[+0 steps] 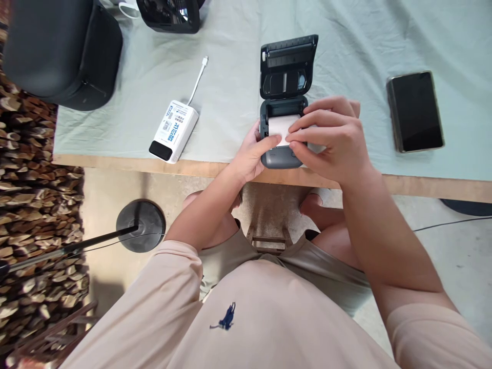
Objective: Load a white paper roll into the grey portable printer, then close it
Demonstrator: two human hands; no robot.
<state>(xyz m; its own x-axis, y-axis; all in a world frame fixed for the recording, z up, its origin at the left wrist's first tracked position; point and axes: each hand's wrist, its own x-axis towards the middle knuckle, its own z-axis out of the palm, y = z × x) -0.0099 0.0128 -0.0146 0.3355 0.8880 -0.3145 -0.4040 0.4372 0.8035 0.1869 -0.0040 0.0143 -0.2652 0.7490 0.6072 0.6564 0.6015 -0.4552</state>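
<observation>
A small dark grey device (pixel 282 158), like a portable printer, is at the table's front edge with its black lid (pixel 286 69) swung up and back. A white paper roll (pixel 279 125) lies inside its compartment. My left hand (pixel 254 151) is wrapped round the device's left side, its thumb resting on the lower part of the paper. From the right, my right hand (pixel 330 136) reaches over the compartment; its fingers are slightly spread and the fingertips touch the paper and the device's right rim.
On the cloth-covered table (pixel 230 66) lie a white power bank (pixel 175 130) with a short cable and, at right, a black phone-like device (pixel 417 111). A black case (pixel 65 51) and a dark glossy object (pixel 169 13) stand back left. A stand's round base (pixel 148 225) is below.
</observation>
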